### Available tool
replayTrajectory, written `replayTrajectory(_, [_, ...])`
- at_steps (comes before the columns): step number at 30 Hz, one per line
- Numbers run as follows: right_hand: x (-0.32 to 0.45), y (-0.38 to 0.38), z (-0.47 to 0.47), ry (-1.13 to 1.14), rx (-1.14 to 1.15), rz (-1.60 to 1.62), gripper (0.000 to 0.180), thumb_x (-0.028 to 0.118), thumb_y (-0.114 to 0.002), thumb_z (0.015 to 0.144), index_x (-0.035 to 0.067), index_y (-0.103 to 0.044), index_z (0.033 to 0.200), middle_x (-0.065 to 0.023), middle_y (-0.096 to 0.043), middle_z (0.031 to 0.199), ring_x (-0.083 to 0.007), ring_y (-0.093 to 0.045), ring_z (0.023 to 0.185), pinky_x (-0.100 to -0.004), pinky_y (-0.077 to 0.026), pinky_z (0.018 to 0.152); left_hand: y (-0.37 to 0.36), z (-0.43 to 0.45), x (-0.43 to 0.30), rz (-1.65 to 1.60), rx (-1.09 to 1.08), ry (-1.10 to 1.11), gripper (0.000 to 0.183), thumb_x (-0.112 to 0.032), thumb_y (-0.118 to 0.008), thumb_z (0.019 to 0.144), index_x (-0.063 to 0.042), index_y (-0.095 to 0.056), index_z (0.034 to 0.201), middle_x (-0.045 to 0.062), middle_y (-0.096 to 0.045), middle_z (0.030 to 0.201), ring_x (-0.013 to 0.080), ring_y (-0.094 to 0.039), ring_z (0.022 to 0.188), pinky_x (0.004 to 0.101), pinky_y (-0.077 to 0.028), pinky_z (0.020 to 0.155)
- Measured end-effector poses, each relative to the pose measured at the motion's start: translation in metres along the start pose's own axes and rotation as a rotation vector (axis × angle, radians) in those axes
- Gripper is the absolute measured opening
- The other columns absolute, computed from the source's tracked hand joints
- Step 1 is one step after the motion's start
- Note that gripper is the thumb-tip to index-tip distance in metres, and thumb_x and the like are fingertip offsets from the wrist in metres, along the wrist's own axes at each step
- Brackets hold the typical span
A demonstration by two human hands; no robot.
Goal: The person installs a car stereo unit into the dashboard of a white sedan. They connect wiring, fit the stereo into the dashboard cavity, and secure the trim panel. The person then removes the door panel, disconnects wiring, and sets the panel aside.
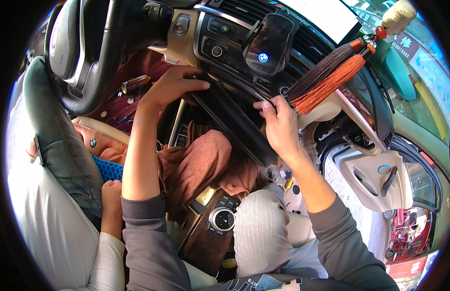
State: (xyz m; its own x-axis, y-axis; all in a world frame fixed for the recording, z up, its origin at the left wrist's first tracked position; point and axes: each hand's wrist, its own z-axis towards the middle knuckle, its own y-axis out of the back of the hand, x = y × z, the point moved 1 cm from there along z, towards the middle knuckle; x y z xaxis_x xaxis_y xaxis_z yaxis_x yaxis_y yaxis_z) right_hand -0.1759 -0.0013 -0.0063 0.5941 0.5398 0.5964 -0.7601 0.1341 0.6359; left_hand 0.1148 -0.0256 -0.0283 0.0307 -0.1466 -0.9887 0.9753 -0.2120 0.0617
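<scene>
A long black interior panel (234, 125) lies at a slant in front of the lower dashboard, above the centre console. My left hand (177, 85) grips its upper left end, thumb on top and fingers mostly hidden beneath. Along the panel's right side, my right hand (281, 125) has its thumb and fingers pinched together. A slim tool (262, 96) with a metallic shaft seems to run from that pinch toward the dash; most of it is hidden. Under the panel, a reddish-brown cloth (206, 152) is draped over the console.
A steering wheel (112, 54) stands at upper left. A phone holder (270, 43) and hanging tassels (330, 80) project near my right hand. Another person's hand (112, 192) rests at left. A spray can (135, 83) lies in the footwell. The console's control knob (224, 219) sits below the cloth.
</scene>
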Motion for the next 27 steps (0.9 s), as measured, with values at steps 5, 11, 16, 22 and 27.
replayTrajectory(5, [-0.004,0.006,-0.004,-0.127,-0.037,0.019,0.021,0.016,-0.064,0.103,-0.004,-0.067,0.108,-0.0078,-0.072,0.092,-0.0127,-0.069,0.086,-0.0279,-0.054,0.077,0.001,0.001,0.005,0.000,0.006,-0.039,0.035,-0.018,-0.078,0.088,0.003,-0.070,0.115,0.006,-0.071,0.099,0.0147,-0.070,0.090,0.0282,-0.059,0.076])
replayTrajectory(11, [0.000,-0.009,-0.005,-0.121,0.052,0.221,0.021,0.008,-0.066,0.099,-0.002,-0.073,0.117,-0.0027,-0.064,0.099,-0.0084,-0.062,0.081,-0.0254,-0.053,0.073,-0.001,0.001,0.003,0.070,0.013,-0.116,0.034,-0.016,-0.079,0.087,0.002,-0.071,0.114,0.004,-0.071,0.101,0.0116,-0.066,0.092,0.0272,-0.053,0.085])
replayTrajectory(16, [0.010,-0.024,0.002,-0.205,0.204,0.315,0.027,0.004,-0.067,0.096,-0.003,-0.071,0.122,-0.0036,-0.071,0.099,-0.0070,-0.062,0.089,-0.0237,-0.053,0.076,-0.003,0.000,0.004,-0.009,0.002,-0.055,0.034,-0.016,-0.080,0.086,0.001,-0.071,0.114,0.004,-0.071,0.101,0.0111,-0.066,0.093,0.0269,-0.053,0.085])
replayTrajectory(22, [0.007,-0.021,0.012,-0.302,0.275,0.319,0.031,0.003,-0.074,0.088,-0.004,-0.074,0.118,-0.0047,-0.074,0.090,-0.0060,-0.061,0.078,-0.0218,-0.050,0.073,0.000,0.002,0.012,-0.069,0.003,-0.066,0.035,-0.016,-0.079,0.089,0.002,-0.069,0.117,0.003,-0.070,0.101,0.0101,-0.066,0.092,0.0260,-0.053,0.084])
replayTrajectory(27, [0.012,-0.008,0.015,-0.180,0.252,0.099,0.027,0.006,-0.073,0.088,-0.003,-0.075,0.114,-0.0096,-0.076,0.092,-0.0124,-0.067,0.080,-0.0267,-0.053,0.075,0.001,0.008,0.017,-0.043,-0.039,-0.110,0.041,-0.016,-0.077,0.090,0.006,-0.067,0.123,0.008,-0.072,0.106,0.0150,-0.070,0.094,0.0279,-0.059,0.080])
